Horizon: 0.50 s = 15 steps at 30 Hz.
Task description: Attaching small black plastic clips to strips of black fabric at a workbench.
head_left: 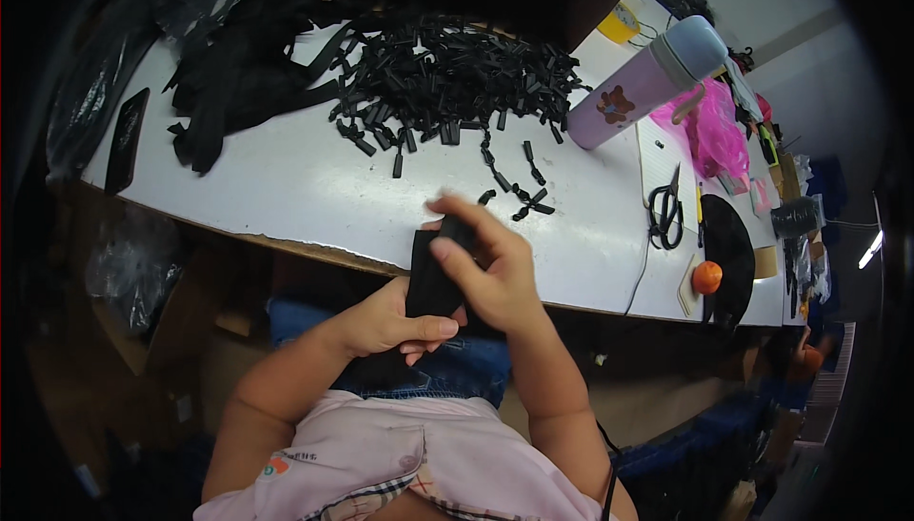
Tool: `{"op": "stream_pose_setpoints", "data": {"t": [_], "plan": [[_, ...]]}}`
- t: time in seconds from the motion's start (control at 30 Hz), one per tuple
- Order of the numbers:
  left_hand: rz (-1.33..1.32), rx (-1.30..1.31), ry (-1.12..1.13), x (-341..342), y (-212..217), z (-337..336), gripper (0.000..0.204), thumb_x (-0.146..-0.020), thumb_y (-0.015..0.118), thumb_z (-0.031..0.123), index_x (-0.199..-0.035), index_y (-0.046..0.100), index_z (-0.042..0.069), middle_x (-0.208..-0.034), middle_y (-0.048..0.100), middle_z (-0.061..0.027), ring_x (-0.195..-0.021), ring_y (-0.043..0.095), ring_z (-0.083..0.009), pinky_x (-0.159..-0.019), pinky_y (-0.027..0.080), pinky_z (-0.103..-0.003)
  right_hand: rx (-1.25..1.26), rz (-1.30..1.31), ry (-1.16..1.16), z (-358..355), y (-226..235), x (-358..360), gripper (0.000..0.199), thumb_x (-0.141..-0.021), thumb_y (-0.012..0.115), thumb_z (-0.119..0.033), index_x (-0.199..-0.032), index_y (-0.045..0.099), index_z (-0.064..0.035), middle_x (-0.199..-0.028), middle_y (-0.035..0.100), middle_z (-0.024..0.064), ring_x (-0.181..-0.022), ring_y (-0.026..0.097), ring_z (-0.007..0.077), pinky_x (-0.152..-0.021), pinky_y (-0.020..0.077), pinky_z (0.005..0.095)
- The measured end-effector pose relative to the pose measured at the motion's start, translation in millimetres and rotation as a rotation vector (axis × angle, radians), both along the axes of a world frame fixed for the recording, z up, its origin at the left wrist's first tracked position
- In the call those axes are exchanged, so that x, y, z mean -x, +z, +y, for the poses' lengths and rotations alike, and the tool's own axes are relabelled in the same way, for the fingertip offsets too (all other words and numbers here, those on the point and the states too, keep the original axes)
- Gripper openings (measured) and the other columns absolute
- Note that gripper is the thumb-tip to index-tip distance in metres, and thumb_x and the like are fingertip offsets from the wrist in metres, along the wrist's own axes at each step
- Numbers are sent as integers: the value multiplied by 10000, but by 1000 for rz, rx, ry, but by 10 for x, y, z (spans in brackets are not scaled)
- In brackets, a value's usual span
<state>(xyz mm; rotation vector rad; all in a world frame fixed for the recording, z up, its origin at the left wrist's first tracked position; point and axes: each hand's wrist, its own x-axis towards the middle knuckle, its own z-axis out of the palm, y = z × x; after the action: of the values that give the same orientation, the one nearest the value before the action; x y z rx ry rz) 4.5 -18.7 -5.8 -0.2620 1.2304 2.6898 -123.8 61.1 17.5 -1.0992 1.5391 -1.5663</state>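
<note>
Black webbing strap sits upright between our two hands, just past the near edge of the white table, over our lap. Bare table lies between that edge and the heap of small black clips (a few strays lie nearer). Our left hand cups the strap from below, fingers closed on it; our right hand pinches its top, wrist bent inward.

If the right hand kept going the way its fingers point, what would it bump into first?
The right hand points up and left over the white table. Past the black strap it already holds, bare tabletop comes first, then probably the pile of small black pieces, though depth is unclear.
</note>
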Motion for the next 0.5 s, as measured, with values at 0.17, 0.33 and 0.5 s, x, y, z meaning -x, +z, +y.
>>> {"op": "stream_pose_setpoints", "data": {"t": [0.17, 0.33, 0.5], "plan": [[-59, -22, 253, -54, -22, -1, 126, -769, 568, 103, -820, 514, 1, -546, 453, -17, -381, 391, -53, -330, 301, -163, 25, 343, 239, 124, -42, -126, 519, -716, 625, -67, -1189, 421, -8, -1120, 509, 145, -994, 514, 200, -848, 389, 293], [78, -215, 761, -48, 105, -137, 186, -848, 458, 166, -885, 496, -13, -583, 415, 1, -413, 343, -52, -355, 272, -171, -9, -190, 344, 284, -257, -425, 706, -766, 610, -149, -1305, 170, -32, -1100, 466, 149, -964, 500, 187, -844, 386, 310], [126, -99, 807, 36, 170, -90, 188, -878, 408, 190, -841, 461, 13, -616, 433, -14, -491, 382, -72, -434, 378, -225, -424, -528, 431, 240, -314, -521, 397, -806, 567, -181, -1136, 411, -26, -713, 534, 26, -600, 527, 79, -551, 432, 195]]}}
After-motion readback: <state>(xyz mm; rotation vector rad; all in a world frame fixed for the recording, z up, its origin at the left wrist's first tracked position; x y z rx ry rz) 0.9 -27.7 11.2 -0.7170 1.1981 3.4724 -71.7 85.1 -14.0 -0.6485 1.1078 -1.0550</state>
